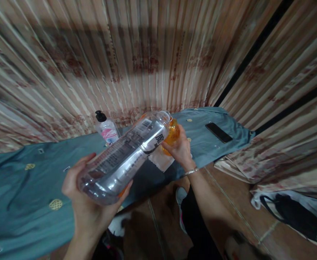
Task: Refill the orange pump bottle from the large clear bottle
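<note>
Nearest, at seven o'clock, the left hand [86,195] cups the base of a clear bottle [126,155], fingers wrapped round its lower end. The bottle lies tilted, mouth pointing up toward one o'clock, and looks almost empty, so probably light; its thin plastic wall would likely dent under a hard squeeze and may be slick. The base and the labelled middle seem the surest places to grip.

Just past centre, the right hand [180,150] closes round an orange container [173,133], which meets the bottle's mouth. A white cloth [162,160] lies under them.

Both are held above the near edge of a table under a teal cover [25,180]. At eleven o'clock stands a pump bottle [106,128]; at one o'clock lies a phone [218,132], near the far corner. Open cover spreads toward nine o'clock. A curtain [147,54] hangs close behind.
</note>
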Tool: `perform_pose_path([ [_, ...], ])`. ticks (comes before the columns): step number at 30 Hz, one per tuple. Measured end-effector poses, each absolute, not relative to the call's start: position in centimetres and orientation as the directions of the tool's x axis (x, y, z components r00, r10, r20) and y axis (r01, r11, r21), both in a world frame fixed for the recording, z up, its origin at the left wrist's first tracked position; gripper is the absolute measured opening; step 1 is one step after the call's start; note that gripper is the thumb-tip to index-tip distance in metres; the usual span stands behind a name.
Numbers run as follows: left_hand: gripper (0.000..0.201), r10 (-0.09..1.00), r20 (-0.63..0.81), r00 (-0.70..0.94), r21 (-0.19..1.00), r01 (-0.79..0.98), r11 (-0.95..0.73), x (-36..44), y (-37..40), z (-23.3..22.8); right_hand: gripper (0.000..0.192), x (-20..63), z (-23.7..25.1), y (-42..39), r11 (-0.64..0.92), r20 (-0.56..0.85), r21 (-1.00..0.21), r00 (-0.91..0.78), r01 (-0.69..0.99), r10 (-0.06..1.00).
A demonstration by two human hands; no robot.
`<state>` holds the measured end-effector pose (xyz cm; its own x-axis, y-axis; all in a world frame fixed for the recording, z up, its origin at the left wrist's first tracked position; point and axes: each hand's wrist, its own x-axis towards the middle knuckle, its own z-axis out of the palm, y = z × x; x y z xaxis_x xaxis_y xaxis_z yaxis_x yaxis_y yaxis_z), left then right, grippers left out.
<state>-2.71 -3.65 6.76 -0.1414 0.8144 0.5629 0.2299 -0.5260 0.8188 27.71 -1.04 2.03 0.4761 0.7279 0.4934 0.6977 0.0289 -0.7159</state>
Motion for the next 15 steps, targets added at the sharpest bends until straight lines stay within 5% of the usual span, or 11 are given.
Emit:
perform_pose_path([
  [5, 0.120, 0.585, 0.811, 0.031, 0.498, 0.490, -0.716, -3.3, -2.8, 6.5, 0.104, 27.8, 2.2, -1.1, 0.029, 0.493, -0.716, 0.475, 0.698, 0.729],
  [11, 0.107, 0.748, 0.663, -0.040, 0.665, 0.490, -0.563, -3.2, -2.5, 6.1, 0.101, 27.7, 2.2, -1.1, 0.019, 0.499, -0.708, 0.481, 0.706, 0.721],
  [15, 0.116, 0.844, 0.527, -0.101, 0.795, 0.411, -0.447, -2.6, -2.4, 5.8, 0.099, 27.6, 2.3, -1.2, 0.008, 0.484, -0.718, 0.491, 0.696, 0.724],
])
